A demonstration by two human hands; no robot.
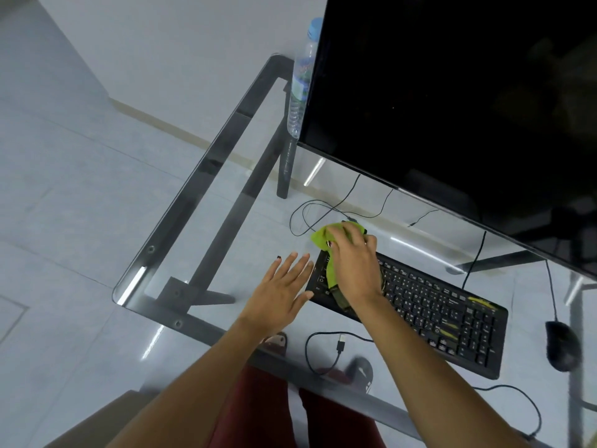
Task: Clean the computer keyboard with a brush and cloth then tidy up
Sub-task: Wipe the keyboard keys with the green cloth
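A black keyboard [429, 312] lies at a slant on the glass desk [193, 189], with yellow-green streaks on its right part. My right hand [353, 263] presses a green cloth [321, 237] onto the keyboard's left end; the cloth sticks out beyond the fingers and hangs down under the palm. My left hand [281, 292] rests flat with fingers spread on the glass, its thumb touching the keyboard's left edge. No brush is visible.
A large dark monitor [452, 101] stands behind the keyboard. A plastic water bottle [302, 82] stands at its left edge. A black mouse [562, 345] lies at the right. A loose USB cable [340, 344] lies near the front edge, and thin cables curl behind the cloth.
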